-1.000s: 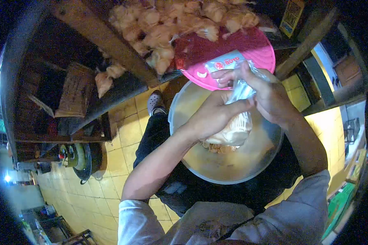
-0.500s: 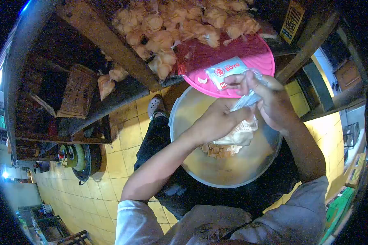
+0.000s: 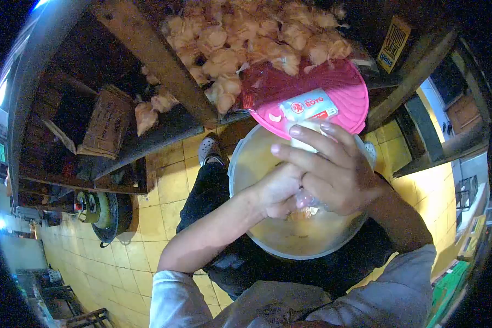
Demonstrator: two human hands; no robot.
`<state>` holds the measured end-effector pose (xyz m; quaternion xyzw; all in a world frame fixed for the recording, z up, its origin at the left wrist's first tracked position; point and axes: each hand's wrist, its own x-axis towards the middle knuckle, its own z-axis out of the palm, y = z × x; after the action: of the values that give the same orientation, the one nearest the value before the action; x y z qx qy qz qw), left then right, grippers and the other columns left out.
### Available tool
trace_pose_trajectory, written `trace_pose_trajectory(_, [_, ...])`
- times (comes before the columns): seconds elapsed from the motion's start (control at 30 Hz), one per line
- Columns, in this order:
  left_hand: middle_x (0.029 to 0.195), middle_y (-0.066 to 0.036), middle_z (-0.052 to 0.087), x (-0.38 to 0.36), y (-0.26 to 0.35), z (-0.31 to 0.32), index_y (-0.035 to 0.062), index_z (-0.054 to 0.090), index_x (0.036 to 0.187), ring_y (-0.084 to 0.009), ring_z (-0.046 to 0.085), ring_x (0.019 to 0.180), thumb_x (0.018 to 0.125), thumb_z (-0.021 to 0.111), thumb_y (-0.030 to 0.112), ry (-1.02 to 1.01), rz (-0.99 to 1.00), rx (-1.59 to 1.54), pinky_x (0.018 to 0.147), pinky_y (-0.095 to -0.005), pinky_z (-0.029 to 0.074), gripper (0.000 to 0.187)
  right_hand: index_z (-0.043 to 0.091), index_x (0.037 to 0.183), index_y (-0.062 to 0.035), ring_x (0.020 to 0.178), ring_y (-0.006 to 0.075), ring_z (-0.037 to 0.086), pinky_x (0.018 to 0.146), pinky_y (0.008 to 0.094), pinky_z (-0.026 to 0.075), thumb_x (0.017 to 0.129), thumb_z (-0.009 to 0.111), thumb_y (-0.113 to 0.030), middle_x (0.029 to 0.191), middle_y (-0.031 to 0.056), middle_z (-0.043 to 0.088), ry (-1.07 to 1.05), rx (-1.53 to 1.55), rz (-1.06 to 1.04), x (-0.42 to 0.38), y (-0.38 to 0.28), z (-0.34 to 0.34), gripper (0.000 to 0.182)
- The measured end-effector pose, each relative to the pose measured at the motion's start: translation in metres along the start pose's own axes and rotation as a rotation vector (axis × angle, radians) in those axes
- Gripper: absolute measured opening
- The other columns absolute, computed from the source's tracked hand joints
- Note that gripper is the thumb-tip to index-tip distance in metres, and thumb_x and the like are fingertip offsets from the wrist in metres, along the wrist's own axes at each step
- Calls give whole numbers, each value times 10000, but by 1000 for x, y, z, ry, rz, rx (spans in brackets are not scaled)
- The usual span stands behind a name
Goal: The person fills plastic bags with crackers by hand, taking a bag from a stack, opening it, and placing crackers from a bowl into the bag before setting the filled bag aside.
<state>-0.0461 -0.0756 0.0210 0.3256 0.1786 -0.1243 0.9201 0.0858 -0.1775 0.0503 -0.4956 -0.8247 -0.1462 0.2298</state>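
Observation:
My left hand (image 3: pixel 281 191) is closed on a clear plastic bag (image 3: pixel 307 201), over a wide round tub between my legs. My right hand (image 3: pixel 333 172) is pressed against the left one and grips the bag too, its long fingers reaching forward and slightly apart. Whitish plastic (image 3: pixel 302 143) shows beneath those fingertips. Most of the bag and whatever it contains are hidden by my hands. Thin pale chips (image 3: pixel 300 215) lie at the bottom of the tub (image 3: pixel 281 252). Just beyond the hands, a packet marked BOYO (image 3: pixel 311 104) rests on a pink ribbed lid (image 3: pixel 351 95).
Many filled, knotted bags (image 3: pixel 224 60) are piled on the wooden shelf at the back. A cardboard box (image 3: pixel 105 120) stands on the left shelf. A dark wok-like pan (image 3: pixel 117 216) is on the yellow tiled floor (image 3: pixel 164 218). A small yellow-lettered box (image 3: pixel 394 44) stands back right.
Both hands have come lower and closer to me. The bulging bag, visible before with its neck twisted upward, is now mostly covered. My right fingers have stretched forward.

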Motion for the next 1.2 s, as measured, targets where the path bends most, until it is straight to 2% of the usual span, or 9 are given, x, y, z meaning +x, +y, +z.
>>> trace_pose_trajectory(0.2, [998,4,624,10,9,-7,196,546,1136,-120,634,805,991,465,451,-72,362,-302,649,-272,525,305,664,961,-103,1268,305,472,1027,478,353,834,567,-357,1355,133,539,13,16,80,-1,8,6,300])
trace_pose_trajectory(0.3, [660,44,452,11,20,11,161,526,848,-70,345,521,964,533,467,55,470,-166,470,-200,258,327,631,879,-88,1246,315,481,992,481,366,934,490,-409,1347,136,543,314,-12,210,3,20,5,355])
trace_pose_trajectory(0.43, [595,80,353,15,23,8,142,514,855,-32,278,463,983,529,396,11,483,-82,445,-205,220,284,478,727,-86,703,196,535,658,329,433,1018,340,-496,755,83,534,366,478,679,4,22,6,521])
trace_pose_trajectory(0.53, [601,84,362,14,23,5,140,513,877,-28,292,466,986,539,326,-122,521,-177,438,-199,220,217,480,787,-91,593,109,441,553,257,347,1006,384,-510,657,24,464,425,1119,928,-4,19,7,483])
trace_pose_trajectory(0.67, [633,74,413,21,20,4,136,519,907,-30,325,487,992,525,280,-121,574,-178,439,-188,252,167,483,892,-87,576,82,419,539,220,300,984,491,-468,648,-7,468,410,1509,725,-11,18,9,392])
trace_pose_trajectory(0.93, [764,-4,565,-3,30,18,86,534,996,-70,477,573,1024,464,284,-115,668,-138,473,-218,344,212,527,994,-33,639,96,481,598,222,387,991,550,-256,696,4,519,582,1238,977,-7,27,-7,224])
trace_pose_trajectory(1.0, [743,-16,571,1,30,13,82,549,973,-74,486,576,1021,470,300,-136,664,-99,476,-218,344,237,564,910,-20,710,143,547,656,243,437,969,581,-226,736,41,553,551,486,826,-12,30,-9,215])
trace_pose_trajectory(1.13, [628,-22,559,8,30,-8,70,585,917,-84,485,553,1017,478,324,-9,646,448,505,-196,352,293,604,899,-30,945,319,617,869,417,482,807,671,-115,866,107,612,297,-291,152,6,27,-25,142])
trace_pose_trajectory(1.2, [563,5,528,6,30,-12,72,591,866,-76,475,538,984,529,301,-3,627,512,515,-198,359,265,635,933,-37,1023,356,607,933,456,458,770,676,-123,942,126,640,274,-319,138,-1,26,-20,188])
